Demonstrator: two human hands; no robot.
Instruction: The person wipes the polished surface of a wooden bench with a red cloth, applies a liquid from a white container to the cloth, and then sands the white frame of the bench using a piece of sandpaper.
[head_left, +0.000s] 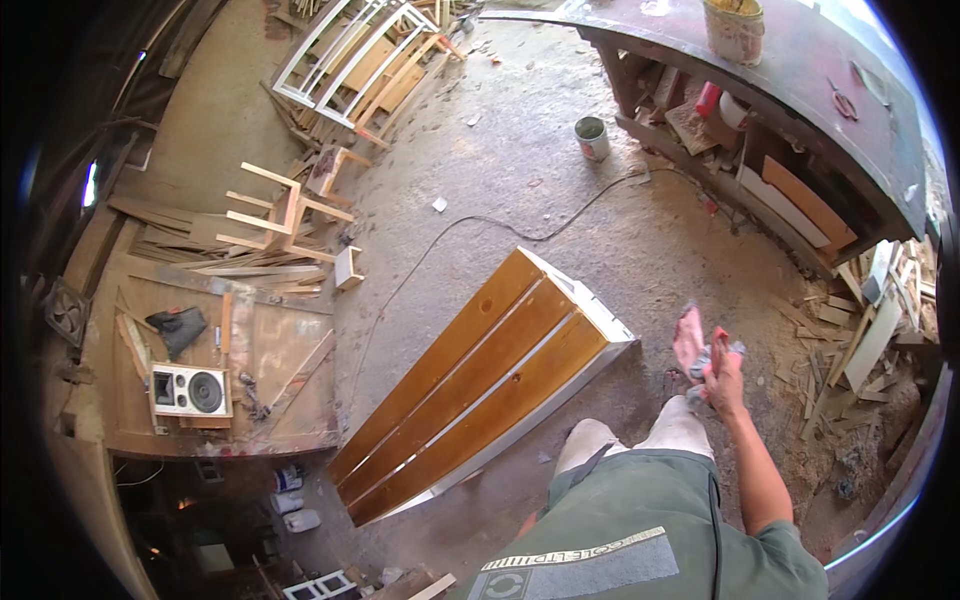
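Observation:
My right hand (724, 380) is closed around a crumpled grey cloth (697, 398), held over my right knee. Something small and red shows at the fingertips, too small to name. My left hand is out of sight; only a sliver of the left arm shows beside my green shirt. In front of me and to the left stands a long bench-like piece (465, 385) with three brown varnished planks and white-painted sides. Neither visible hand nor cloth touches it. My bare foot (688, 335) rests on the floor beyond the hand.
A dark cable (480, 219) snakes across the floor. Near the workbench (660, 30) stands a paint can (592, 138). Wood scraps (860, 330) lie on the right. Unpainted stool frames (285, 215), white frames (350, 60) and a speaker box (192, 391) are on the left.

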